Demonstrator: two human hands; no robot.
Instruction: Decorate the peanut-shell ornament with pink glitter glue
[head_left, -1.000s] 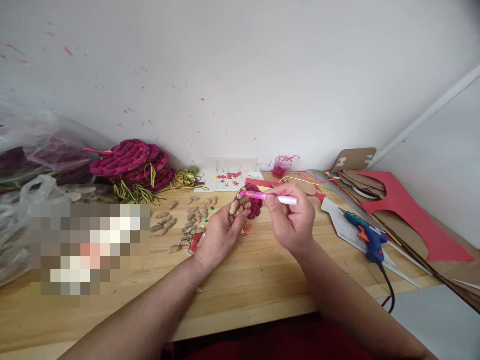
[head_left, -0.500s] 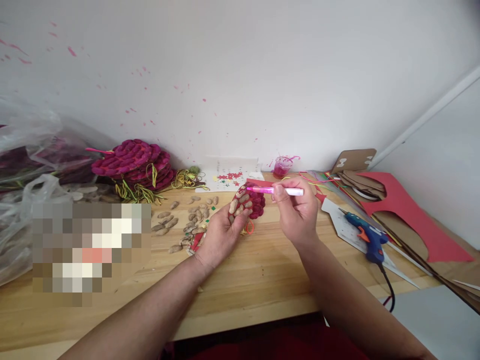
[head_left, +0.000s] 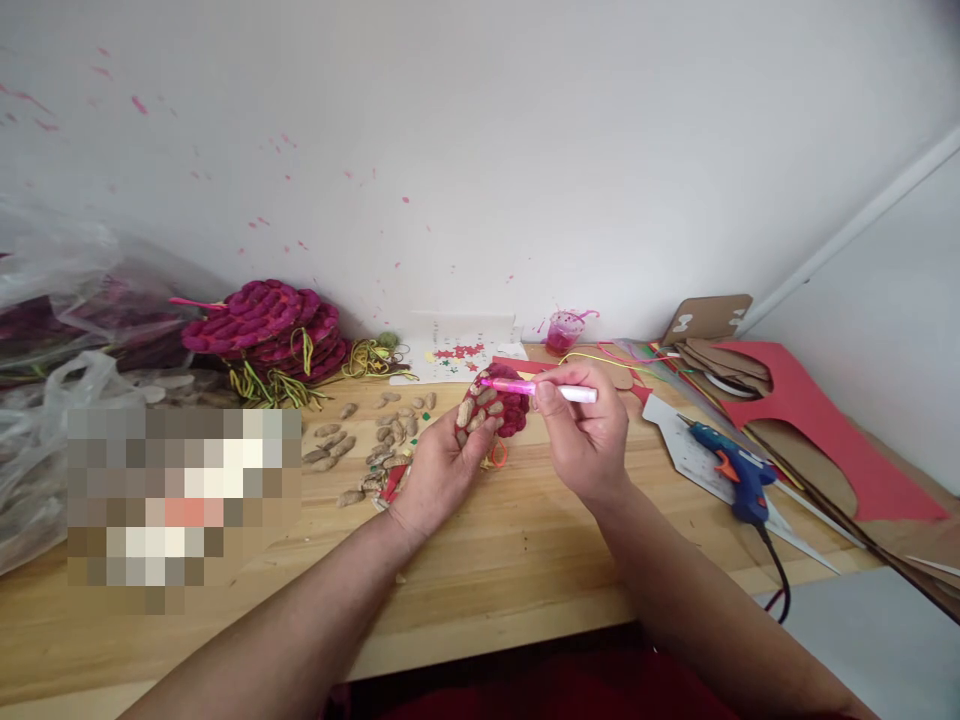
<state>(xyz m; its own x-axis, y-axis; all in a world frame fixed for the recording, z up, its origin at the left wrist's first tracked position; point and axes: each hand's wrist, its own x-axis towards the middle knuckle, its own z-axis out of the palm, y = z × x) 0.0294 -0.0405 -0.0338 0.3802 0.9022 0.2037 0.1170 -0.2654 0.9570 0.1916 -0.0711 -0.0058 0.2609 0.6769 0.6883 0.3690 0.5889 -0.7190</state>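
Note:
My left hand [head_left: 442, 470] is closed on the near left edge of a round peanut disc [head_left: 513, 408]. Its right part is dark magenta, while several peanuts on its left are still plain tan. Between the thumb and fingers of my right hand [head_left: 589, 430] is a brush [head_left: 555, 391] with a white handle and a pink front part. The brush's tip meets the upper left of the disc, over the peanuts. Loose peanuts [head_left: 390, 432] lie on the table left of my left hand, with small red and green pieces among them.
Magenta discs [head_left: 262, 325] are stacked at the back left beside plastic bags [head_left: 60, 300]. A cup of pink liquid [head_left: 564, 332] and a sheet with small stars [head_left: 457, 350] stand near the wall. At right are a blue glue gun [head_left: 739, 475], red card [head_left: 810, 420] and cardboard [head_left: 705, 320].
My right hand has moved slightly left and down with the brush, whose tip has shifted left across the disc's upper edge. My left hand holds the disc in nearly the same place.

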